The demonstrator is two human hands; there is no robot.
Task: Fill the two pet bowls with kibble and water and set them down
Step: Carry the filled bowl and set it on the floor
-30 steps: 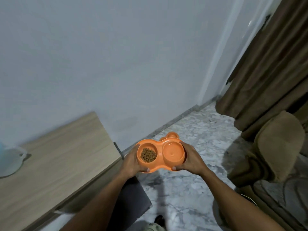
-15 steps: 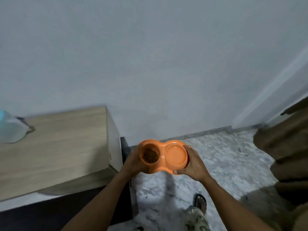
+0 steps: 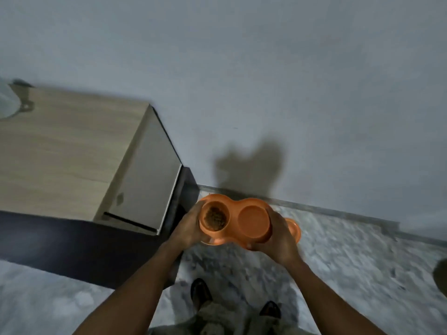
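I hold an orange double pet bowl (image 3: 233, 204) in the air over the marble floor, near the wall. Its left well holds brown kibble (image 3: 215, 216). Its right well (image 3: 254, 220) looks smooth and orange; water in it cannot be made out. My left hand (image 3: 187, 229) grips the bowl's left end and my right hand (image 3: 278, 238) grips its right end. The bowl sits roughly level, a little above floor height, in front of my feet.
A light wooden table (image 3: 72, 151) with a dark base stands at the left, close to my left hand. A pale jug (image 3: 7, 102) sits on its far left edge. The grey wall (image 3: 266, 81) and its skirting run just beyond the bowl. My sandalled feet (image 3: 200, 293) stand below.
My view has tilted down and swung left; the curtain and cushion are gone from view. The bowl has come lower and closer to the wall, still held in both hands.
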